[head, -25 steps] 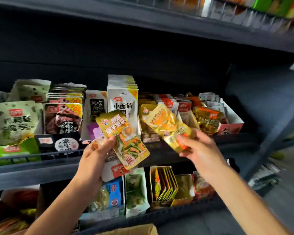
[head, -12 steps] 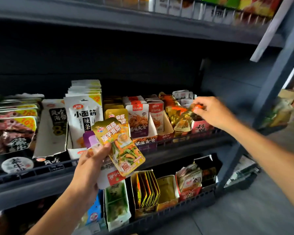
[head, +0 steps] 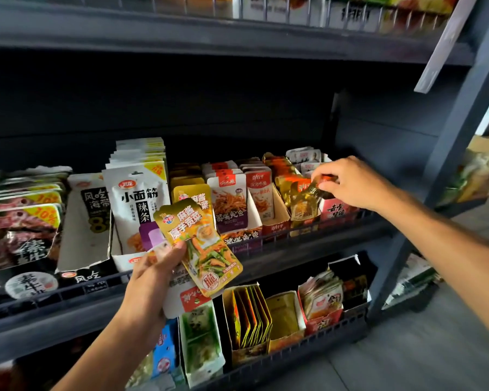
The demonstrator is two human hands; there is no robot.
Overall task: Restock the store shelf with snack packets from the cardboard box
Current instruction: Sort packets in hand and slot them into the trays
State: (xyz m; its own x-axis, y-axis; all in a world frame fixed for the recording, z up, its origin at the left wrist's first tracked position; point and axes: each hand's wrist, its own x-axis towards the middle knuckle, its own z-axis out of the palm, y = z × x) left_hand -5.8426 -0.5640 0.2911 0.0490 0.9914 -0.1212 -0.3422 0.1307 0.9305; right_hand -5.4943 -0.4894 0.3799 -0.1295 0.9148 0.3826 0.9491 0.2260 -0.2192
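Left hand: we see the left hand (head: 153,273) raised in front of the shelf (head: 308,244), its fingers curled round a small stack of packets, thumb pressed on the front one.
Held stack: the front packet is a gold packet (head: 198,249) with green and orange vegetable strips printed on it, tilted with its top toward the left; behind it we make out a purple packet (head: 150,235) and a white packet (head: 189,299) with a red label.
Right hand: the right hand (head: 350,184) reaches to the right end of the shelf and pinches a foil packet (head: 316,187) at its top edge between thumb and fingertips.
Foil packet: it sits over the rightmost display boxes, just above a standing gold pack (head: 304,206) and beside a red box (head: 336,211); we cannot tell whether it rests in a box.
Shelf row: from the left edge we see dark meat packs (head: 23,221), a torn white box (head: 86,218), tall white packs (head: 137,201), yellow packs (head: 191,193) and red-topped packs (head: 229,201).
Lower shelf: open boxes (head: 249,320) of yellow and green packets stand along its front edge.
Upper shelf: a wire rail (head: 308,9) holds blurred goods.
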